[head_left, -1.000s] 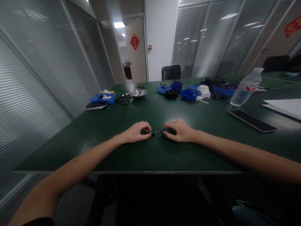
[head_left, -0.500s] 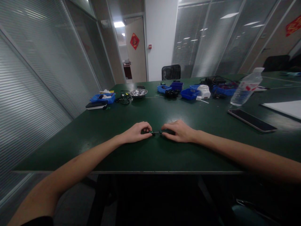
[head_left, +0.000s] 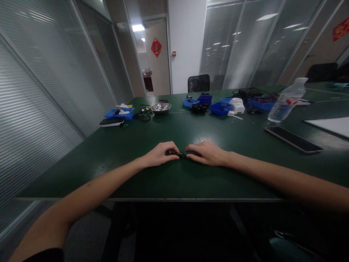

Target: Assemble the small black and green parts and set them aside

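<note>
Low over the green table [head_left: 152,182], my left hand [head_left: 159,154] pinches a small dark part [head_left: 180,155] between thumb and fingertips. Facing it, my right hand [head_left: 209,153] has its thumb and fingers closed on another small dark piece [head_left: 185,155]. The two pieces meet, or nearly so, in the narrow gap between my fingertips; whether they are joined I cannot tell. Fingers cover most of both pieces, and they are too small and dark to name.
A phone [head_left: 293,139] and a tilted-looking water bottle [head_left: 287,100] stand to the right, near white paper [head_left: 329,125]. Farther back are blue bins [head_left: 219,108], a metal bowl [head_left: 160,112], black cables [head_left: 144,113] and a blue tray [head_left: 109,115]. The table's front edge [head_left: 191,199] runs below my forearms.
My left hand has shifted slightly right, closer to my right hand. The thin light shaft seen between the two pieces no longer shows, and the pieces are closer together.
</note>
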{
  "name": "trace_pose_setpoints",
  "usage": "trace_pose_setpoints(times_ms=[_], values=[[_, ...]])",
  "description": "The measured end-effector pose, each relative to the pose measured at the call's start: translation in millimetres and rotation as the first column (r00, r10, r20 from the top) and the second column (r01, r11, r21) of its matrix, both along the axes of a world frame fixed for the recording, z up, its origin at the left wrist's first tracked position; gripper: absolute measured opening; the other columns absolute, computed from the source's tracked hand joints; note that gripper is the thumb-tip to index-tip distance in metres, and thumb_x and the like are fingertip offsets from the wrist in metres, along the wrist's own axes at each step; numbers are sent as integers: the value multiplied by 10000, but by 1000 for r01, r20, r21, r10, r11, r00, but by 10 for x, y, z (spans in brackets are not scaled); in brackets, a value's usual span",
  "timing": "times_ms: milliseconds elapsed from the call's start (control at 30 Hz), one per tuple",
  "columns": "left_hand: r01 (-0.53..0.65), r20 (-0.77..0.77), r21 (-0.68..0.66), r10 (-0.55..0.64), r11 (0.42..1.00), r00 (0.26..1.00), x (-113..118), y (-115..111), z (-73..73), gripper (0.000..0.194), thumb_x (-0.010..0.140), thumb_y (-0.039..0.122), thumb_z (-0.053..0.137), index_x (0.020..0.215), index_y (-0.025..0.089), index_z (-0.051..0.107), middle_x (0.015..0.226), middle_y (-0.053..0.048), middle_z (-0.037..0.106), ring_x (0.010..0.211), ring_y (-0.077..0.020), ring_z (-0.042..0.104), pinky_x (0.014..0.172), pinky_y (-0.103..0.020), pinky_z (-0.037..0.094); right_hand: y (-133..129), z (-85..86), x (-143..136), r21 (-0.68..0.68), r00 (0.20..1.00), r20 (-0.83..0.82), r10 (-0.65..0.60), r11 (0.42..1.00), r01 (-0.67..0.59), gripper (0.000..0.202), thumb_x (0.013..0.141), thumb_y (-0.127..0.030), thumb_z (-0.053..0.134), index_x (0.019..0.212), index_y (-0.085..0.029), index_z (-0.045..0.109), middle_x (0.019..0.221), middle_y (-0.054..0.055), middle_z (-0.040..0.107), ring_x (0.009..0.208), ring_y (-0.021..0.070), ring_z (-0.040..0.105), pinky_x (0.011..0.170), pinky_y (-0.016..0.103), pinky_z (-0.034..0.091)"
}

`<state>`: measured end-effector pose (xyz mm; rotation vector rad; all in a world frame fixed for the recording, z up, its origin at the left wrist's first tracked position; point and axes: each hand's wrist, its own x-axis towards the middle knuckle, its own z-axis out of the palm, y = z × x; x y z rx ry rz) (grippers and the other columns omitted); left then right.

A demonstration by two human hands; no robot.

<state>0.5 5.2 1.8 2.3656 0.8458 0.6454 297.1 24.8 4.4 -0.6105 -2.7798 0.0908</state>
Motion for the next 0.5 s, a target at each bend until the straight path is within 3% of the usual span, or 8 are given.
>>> trace_pose_setpoints(times_ms=[333,500], values=[[-57,-28,-71,56,996,998,49,10,10,343,965,471,759,1096,156,724,944,-43,641,844,-189,589,760,-294,462,-18,-11,-26,26,998,-24,-65,997,66,394,1135,-494,434,1264,-195,657,898,63,764,663,178,635,634,308,330],[-60,-11,-123,59,991,998,21,17,27,525,936,444,794,1372,189,653,952,-24,650,856,-185,605,791,-302,470,17,-42,-23,27,969,-19,-246,969,246,397,1113,-502,464,1262,-197,671,797,48,732,657,194,629,642,305,322]])
